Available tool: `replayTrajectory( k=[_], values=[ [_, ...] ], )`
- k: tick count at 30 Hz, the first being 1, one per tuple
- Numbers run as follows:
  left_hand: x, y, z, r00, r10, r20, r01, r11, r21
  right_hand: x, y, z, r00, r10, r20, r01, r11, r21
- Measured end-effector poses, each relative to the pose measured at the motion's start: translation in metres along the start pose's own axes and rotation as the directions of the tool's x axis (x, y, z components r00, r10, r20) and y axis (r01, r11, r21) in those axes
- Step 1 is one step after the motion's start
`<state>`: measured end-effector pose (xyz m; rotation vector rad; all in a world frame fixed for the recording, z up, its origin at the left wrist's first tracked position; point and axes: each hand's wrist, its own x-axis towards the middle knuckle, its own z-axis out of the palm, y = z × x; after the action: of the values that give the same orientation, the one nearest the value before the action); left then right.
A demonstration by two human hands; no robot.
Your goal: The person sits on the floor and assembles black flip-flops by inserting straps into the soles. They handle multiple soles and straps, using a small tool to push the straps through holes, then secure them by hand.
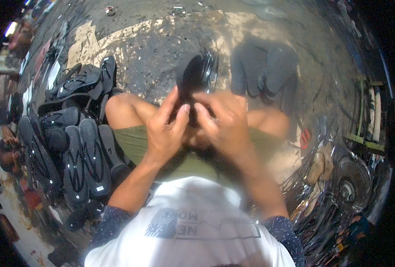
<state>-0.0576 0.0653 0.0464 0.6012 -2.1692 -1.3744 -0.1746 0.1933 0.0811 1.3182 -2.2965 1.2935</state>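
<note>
A black flip-flop sole (190,76) stands tilted up between my knees, its rounded end pointing away from me. My left hand (167,123) grips its left edge, with the thumb on the near part and a finger along the side. My right hand (224,116) is closed at the sole's near right side, thumb and fingers curled inward. Motion blurs it, and what it pinches is hidden. Shiny black straps (211,66) show just beyond the sole, on its right. Whether they are attached to it, I cannot tell.
Black flip-flops with straps (76,155) are piled at my left. Several dark soles (265,66) lie on cardboard ahead right. Red-handled scissors (305,138) lie by my right knee. Loose black strips (304,182), a fan (352,184) and a green wooden frame (365,143) are farther right.
</note>
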Motion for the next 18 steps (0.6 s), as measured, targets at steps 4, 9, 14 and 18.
replayTrajectory(
  k=[4,9,14,18],
  values=[
    [-0.004,0.003,0.005,1.0,-0.024,0.002,0.023,0.999,0.036,-0.001,-0.001,-0.001,0.996,0.09,0.01,-0.091,0.995,0.029],
    [0.005,0.011,0.008,0.999,0.04,0.019,-0.042,0.987,0.157,0.002,0.008,0.001,0.995,0.098,-0.031,-0.097,0.995,0.018],
    [0.001,-0.012,0.013,0.992,0.124,-0.02,-0.119,0.981,0.155,0.001,0.006,0.01,0.993,0.117,-0.027,-0.117,0.993,0.01],
    [0.006,0.011,0.015,0.971,-0.229,-0.062,0.184,0.891,-0.415,0.005,0.005,0.007,0.993,0.118,-0.013,-0.118,0.993,-0.018]
  ],
)
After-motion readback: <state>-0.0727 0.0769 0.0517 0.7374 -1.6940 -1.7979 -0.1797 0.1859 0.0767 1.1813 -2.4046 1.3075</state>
